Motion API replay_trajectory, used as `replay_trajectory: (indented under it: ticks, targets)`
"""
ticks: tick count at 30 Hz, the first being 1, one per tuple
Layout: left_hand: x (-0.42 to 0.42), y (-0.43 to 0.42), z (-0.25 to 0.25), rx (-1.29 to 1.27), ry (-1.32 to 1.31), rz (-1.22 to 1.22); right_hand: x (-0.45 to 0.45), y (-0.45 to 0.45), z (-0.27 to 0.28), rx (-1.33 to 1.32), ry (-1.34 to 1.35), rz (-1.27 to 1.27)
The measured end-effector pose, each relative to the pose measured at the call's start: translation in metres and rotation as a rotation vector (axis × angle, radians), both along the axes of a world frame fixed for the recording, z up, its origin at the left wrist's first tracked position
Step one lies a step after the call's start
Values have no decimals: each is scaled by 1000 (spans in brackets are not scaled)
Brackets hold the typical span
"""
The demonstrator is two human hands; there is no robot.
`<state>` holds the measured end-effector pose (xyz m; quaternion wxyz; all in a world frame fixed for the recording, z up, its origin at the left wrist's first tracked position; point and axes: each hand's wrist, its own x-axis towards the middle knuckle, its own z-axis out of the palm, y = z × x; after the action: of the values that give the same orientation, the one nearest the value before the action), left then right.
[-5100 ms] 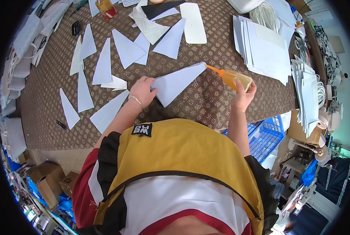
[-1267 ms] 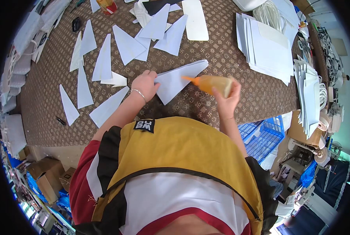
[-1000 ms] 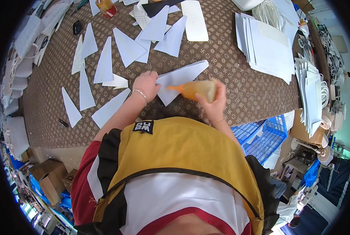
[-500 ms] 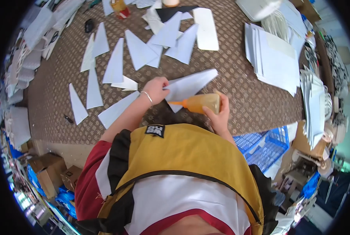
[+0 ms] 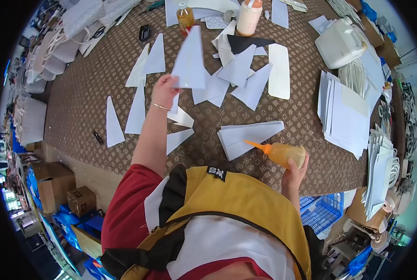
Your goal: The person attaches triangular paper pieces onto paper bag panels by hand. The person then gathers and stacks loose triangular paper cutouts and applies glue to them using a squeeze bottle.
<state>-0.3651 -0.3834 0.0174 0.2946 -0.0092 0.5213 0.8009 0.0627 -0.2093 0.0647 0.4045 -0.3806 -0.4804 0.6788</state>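
Observation:
My left hand (image 5: pixel 164 92) is closed on the lower left corner of a white triangular sheet (image 5: pixel 189 63), lifted over the table among other cut pieces. In my right hand (image 5: pixel 294 175) is a squeeze bottle (image 5: pixel 285 155) of amber liquid, its orange nozzle pointing left. The nozzle tip lies over a stack of white triangular pieces (image 5: pixel 238 140) near the table's front edge. Several more white triangles (image 5: pixel 115 123) are spread to the left. Others overlap beyond the stack, by a black piece (image 5: pixel 245 43) and a white rounded panel (image 5: pixel 278 72).
Stacks of white sheets (image 5: pixel 344 112) lie at the right, below a white jug (image 5: pixel 339 44) and coiled white cord (image 5: pixel 353 77). Two bottles, one of amber liquid (image 5: pixel 185 17) and one pale (image 5: pixel 249 19), stand at the back. A blue crate (image 5: pixel 325 212) sits below the front edge.
My left hand has moved from the stack to the upper left and now holds up a triangular sheet. My right hand has kept the squeeze bottle, its nozzle still over the stack.

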Motion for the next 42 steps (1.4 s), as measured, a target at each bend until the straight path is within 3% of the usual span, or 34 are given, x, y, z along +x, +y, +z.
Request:
replay_trajectory:
  ticks: [5, 10, 12, 13, 16, 17, 19, 21, 23, 25, 29, 34, 37, 42]
  targets:
    - [-64, -58, 3, 55, 79, 314, -12, 2, -4, -8, -13, 32]
    - [-130, -133, 3, -212, 83, 536, -17, 2, -3, -41, -28, 49]
    - [-137, -152, 12, -663, -51, 502, -21, 3, -3, -45, -23, 57]
    - [-141, -157, 7, -661, -52, 496, -23, 3, -3, -45, -2, 60]
    - [-140, -152, -28, -1213, 527, 430, -26, 3, -2, -38, 20, 35]
    - [-123, -135, -27, -1204, 525, 396, -25, 3, -3, -53, 46, 23]
    - [-47, -85, -10, -992, 583, -16, -18, 4, -3, -63, 32, -24]
    - [22, -53, -27, -822, 902, -307, -9, 10, -5, -29, 20, -99]
    - [92, -22, -27, -630, 952, -445, 3, 19, -6, 22, -28, -158]
    - [139, -2, -1, -637, 905, -616, 11, 29, -8, 100, -64, -229]
    - [176, 15, 4, -704, 1159, -585, 24, 48, -9, 190, -137, -324]
    - [179, 13, -3, -754, 1215, -605, 26, 62, -15, 245, -203, -380]
    - [181, 14, 1, -711, 1394, -593, 26, 67, -20, 217, -131, -386]
    - [194, 28, 12, -864, 1382, -747, 31, 60, -19, 55, 137, -255]
